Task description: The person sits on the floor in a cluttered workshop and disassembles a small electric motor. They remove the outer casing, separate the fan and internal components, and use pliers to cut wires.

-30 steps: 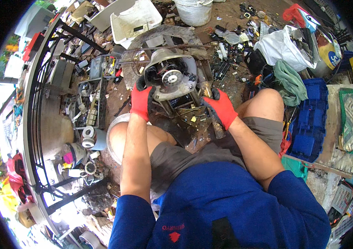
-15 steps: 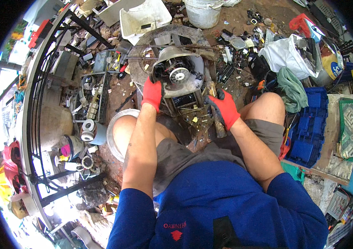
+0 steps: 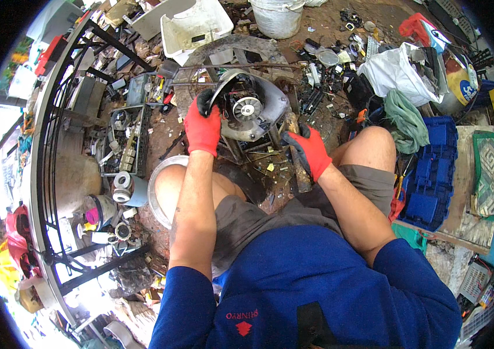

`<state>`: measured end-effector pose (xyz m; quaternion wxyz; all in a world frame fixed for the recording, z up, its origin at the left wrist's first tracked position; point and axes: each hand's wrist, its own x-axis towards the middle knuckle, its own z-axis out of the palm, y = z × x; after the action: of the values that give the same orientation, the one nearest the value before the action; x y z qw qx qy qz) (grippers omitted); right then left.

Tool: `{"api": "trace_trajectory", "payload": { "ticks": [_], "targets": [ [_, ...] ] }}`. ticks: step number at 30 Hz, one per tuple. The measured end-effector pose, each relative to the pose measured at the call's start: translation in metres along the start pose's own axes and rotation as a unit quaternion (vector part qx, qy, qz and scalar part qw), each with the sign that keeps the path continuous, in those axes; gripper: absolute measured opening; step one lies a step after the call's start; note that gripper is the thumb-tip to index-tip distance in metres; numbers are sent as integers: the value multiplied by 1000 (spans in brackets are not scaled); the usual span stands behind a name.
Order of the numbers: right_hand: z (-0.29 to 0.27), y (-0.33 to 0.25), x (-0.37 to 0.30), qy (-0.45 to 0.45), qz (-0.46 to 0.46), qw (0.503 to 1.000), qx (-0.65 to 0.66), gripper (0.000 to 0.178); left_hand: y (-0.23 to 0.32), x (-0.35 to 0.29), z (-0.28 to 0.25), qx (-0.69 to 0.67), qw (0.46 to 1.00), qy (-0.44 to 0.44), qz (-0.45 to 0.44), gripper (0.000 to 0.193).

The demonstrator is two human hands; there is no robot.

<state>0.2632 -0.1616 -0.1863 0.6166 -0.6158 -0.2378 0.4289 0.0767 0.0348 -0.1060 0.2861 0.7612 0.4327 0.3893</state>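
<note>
A dirty whitish housing [image 3: 275, 110] with a motor-like part and a pale finned wheel [image 3: 247, 109] inside sits tilted in front of me, its open side toward me. My left hand [image 3: 203, 125], in a red and black glove, is closed on the housing's left rim. To the right, my right hand [image 3: 310, 150], gloved the same way, has its fingers curled round a worn wooden stick [image 3: 300, 171], beside the housing's lower right edge. The stick's far end reaches up next to the housing. Beneath it stands a low frame [image 3: 233, 150] on the littered ground.
A white bin [image 3: 200, 26] and a white bucket [image 3: 276, 20] stand at the far side. Trays of metal parts [image 3: 128, 139] lie left, near a black metal rack [image 3: 46, 174]. On the right are a white sack [image 3: 395, 75], a green cloth [image 3: 404, 125] and blue plastic cases [image 3: 430, 186].
The housing has tipped and turned, its left rim now raised. My left hand has shifted left with its grip higher on the rim. My right hand stays almost in place.
</note>
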Motion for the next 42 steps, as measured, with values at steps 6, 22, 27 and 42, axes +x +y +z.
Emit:
{"api": "trace_trajectory", "payload": {
  "ticks": [6, 22, 27, 42],
  "targets": [
    [-3, 3, 4, 4, -4, 1000, -13, 38, -8, -7, -1, -16, 995, -78, -62, 45],
    [-10, -22, -9, 24, -7, 1000, 12, 35, 26, -22, -3, 234, 958, -146, 79, 66],
    [-14, -21, -6, -11, -32, 999, -4, 30, 25, -24, -3, 241, 955, -139, 100, 68],
    [-8, -34, -15, -8, -71, 996, -56, 40, 20, -12, -10, 209, 974, -82, 43, 55]
  ]
}}
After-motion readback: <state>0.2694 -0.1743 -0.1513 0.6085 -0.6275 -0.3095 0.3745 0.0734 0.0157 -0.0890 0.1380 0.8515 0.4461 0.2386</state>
